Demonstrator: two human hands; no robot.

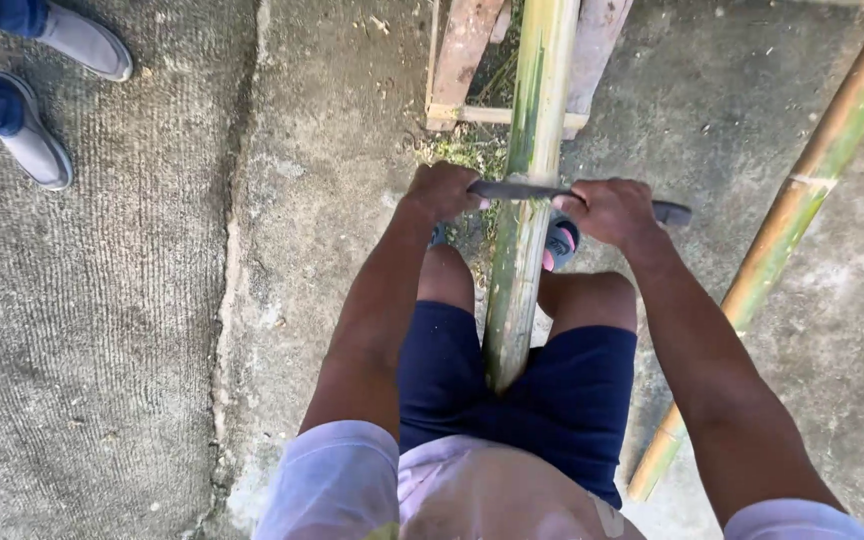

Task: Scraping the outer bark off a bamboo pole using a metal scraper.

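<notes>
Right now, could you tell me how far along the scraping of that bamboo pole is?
Done: the bamboo pole looks pale nearer the body. In hand: left hand and right hand hold the blade across it. Left: green skin beyond the blade; a second pole lies untouched.

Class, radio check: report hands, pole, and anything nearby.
Left hand and right hand grip a blade laid across the bamboo pole. Second pole lies right. A bystander's shoes far left.

A single head-worn camera looks steeply down the person's own front, close above both forearms. It faces the concrete ground (102, 330), with the forward direction toward twelve o'clock, where a bamboo pole (532, 130) runs out of frame.
</notes>
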